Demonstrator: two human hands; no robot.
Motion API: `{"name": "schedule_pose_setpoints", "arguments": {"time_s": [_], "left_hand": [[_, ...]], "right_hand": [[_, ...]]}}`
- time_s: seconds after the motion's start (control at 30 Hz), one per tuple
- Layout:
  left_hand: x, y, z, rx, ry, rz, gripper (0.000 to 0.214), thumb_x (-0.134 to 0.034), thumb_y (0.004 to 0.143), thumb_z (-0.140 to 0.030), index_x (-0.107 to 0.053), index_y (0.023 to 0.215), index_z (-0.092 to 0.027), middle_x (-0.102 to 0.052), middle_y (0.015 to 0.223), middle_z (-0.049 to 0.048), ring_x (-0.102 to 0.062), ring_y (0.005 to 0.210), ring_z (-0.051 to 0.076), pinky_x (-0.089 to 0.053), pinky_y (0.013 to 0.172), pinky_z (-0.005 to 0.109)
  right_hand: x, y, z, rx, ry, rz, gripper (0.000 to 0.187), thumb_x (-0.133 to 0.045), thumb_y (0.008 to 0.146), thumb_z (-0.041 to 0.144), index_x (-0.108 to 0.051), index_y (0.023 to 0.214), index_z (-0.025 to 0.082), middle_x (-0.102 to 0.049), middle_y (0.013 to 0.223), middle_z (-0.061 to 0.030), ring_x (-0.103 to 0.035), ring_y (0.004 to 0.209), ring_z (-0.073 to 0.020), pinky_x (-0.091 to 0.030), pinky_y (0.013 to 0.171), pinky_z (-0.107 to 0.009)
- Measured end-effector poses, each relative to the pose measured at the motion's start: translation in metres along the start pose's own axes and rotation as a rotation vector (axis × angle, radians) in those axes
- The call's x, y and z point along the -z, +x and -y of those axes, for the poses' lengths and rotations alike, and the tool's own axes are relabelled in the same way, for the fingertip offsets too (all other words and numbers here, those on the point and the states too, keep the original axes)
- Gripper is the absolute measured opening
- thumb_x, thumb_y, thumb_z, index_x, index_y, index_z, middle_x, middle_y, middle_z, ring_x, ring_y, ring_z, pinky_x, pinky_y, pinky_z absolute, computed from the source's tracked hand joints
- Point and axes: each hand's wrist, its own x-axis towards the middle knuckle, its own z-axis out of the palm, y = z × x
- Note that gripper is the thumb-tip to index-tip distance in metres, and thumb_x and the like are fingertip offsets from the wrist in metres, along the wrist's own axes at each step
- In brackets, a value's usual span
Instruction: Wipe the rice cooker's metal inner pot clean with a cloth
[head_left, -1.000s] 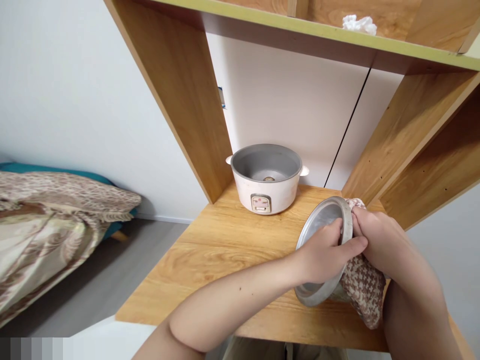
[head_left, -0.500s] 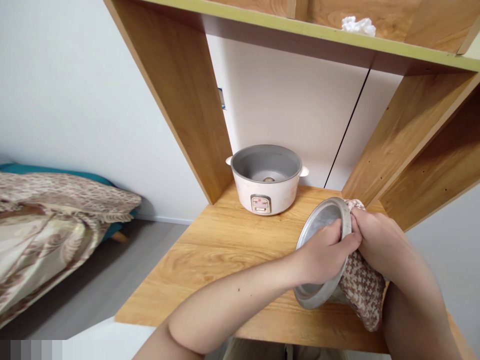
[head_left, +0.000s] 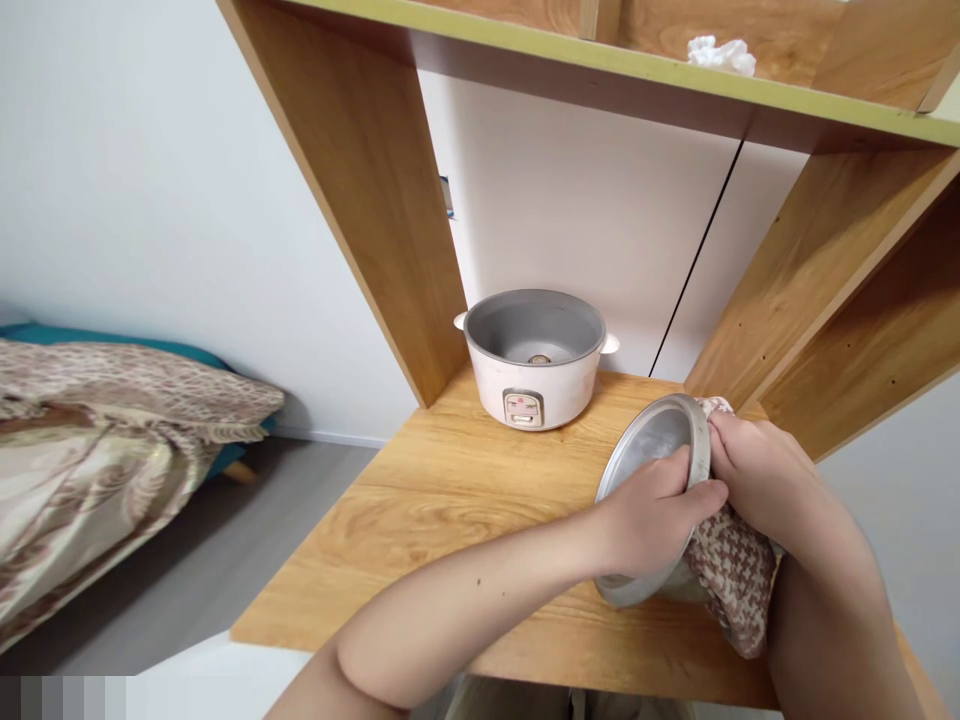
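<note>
A silver metal inner pot (head_left: 624, 462) is tilted above the right part of the wooden tabletop, its mouth facing left. My left hand (head_left: 656, 510) is closed on its rim, with the thumb over the edge and the other fingers partly hidden inside. Against the pot's outer side, my right hand (head_left: 761, 470) is closed on a brown-and-white checked cloth (head_left: 731, 575), which hangs down below the fingers. Behind them stands a white rice cooker (head_left: 536, 375) without a lid, its grey inside and heating plate showing.
The wooden tabletop (head_left: 390, 520) has upright wooden panels at both sides and a shelf (head_left: 525, 55) overhead. Crumpled white tissue (head_left: 721, 55) lies on that shelf. At the left, a bed with a patterned cover (head_left: 127, 430) stands on the grey floor.
Both hands, the pot and the cloth have shifted very slightly. My left thumb sits a little lower over the rim, farther from the right hand's fingers. The rice cooker stays put.
</note>
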Motion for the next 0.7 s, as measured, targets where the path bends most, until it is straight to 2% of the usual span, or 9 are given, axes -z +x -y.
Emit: {"name": "schedule_pose_setpoints", "arguments": {"time_s": [0.13, 0.3, 0.57, 0.7], "left_hand": [[-0.002, 0.001, 0.003, 0.017, 0.034, -0.018, 0.029, -0.05, 0.095, -0.03, -0.06, 0.119, -0.018, -0.07, 0.121, 0.0088, -0.062, 0.116, 0.028, -0.045, 0.104, 0.047], [-0.008, -0.001, 0.009, 0.037, 0.108, -0.098, 0.021, -0.049, 0.097, -0.032, -0.06, 0.106, -0.018, -0.071, 0.105, 0.0062, -0.064, 0.102, 0.026, -0.048, 0.092, 0.043], [-0.009, -0.002, 0.005, 0.018, 0.135, -0.077, 0.022, -0.051, 0.094, -0.032, -0.059, 0.11, -0.019, -0.071, 0.109, 0.0069, -0.065, 0.104, 0.027, -0.049, 0.09, 0.041], [-0.008, -0.003, 0.001, 0.037, 0.19, -0.066, 0.021, -0.052, 0.091, -0.029, -0.057, 0.109, -0.02, -0.07, 0.101, 0.0055, -0.066, 0.097, 0.026, -0.05, 0.085, 0.039]], "right_hand": [[0.001, 0.001, 0.001, 0.003, 0.003, 0.005, 0.014, -0.045, 0.088, 0.015, -0.048, 0.077, 0.023, -0.058, 0.068, -0.001, -0.048, 0.056, -0.0153, -0.024, 0.055, -0.029], [0.004, 0.001, 0.004, -0.044, 0.066, 0.051, 0.017, -0.043, 0.089, 0.015, -0.043, 0.074, 0.024, -0.055, 0.064, -0.0004, -0.043, 0.051, -0.0141, -0.024, 0.053, -0.028], [0.005, -0.007, 0.002, 0.006, 0.04, 0.038, 0.016, -0.045, 0.085, 0.011, -0.042, 0.076, 0.023, -0.052, 0.066, -0.0003, -0.042, 0.052, -0.0136, -0.024, 0.053, -0.028], [0.003, -0.009, 0.0, -0.001, 0.099, 0.025, 0.017, -0.042, 0.091, 0.015, -0.041, 0.076, 0.024, -0.052, 0.064, 0.0009, -0.043, 0.052, -0.0131, -0.025, 0.054, -0.027]]}}
